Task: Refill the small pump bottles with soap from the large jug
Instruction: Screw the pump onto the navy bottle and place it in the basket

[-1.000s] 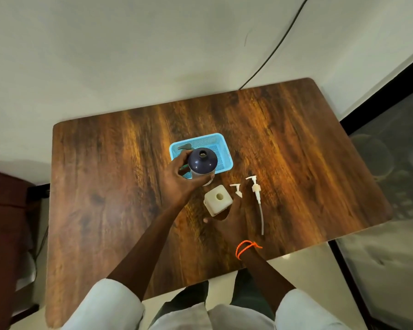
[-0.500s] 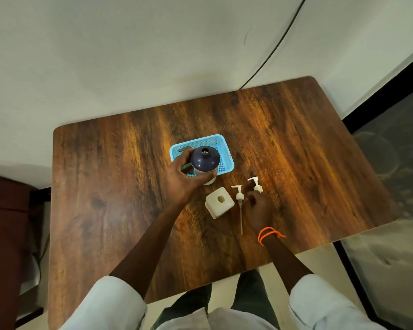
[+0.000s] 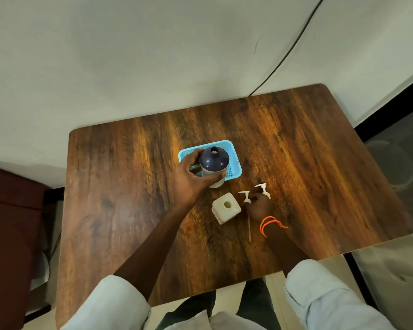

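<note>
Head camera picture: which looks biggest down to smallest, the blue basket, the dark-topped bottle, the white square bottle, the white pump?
1. Blue basket, partly hidden.
2. Dark-topped bottle and white square bottle: alike; the dark one stands nearer the camera, so unsure.
3. White pump, thin.

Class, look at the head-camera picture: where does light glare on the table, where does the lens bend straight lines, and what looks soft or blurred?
Head view: a warm sheen falls across the table right of the blue basket; the wide lens bows the table's edges and the wall cable; the sleeves and the picture's edges look soft, while the open square bottle at centre stays sharp.
</note>
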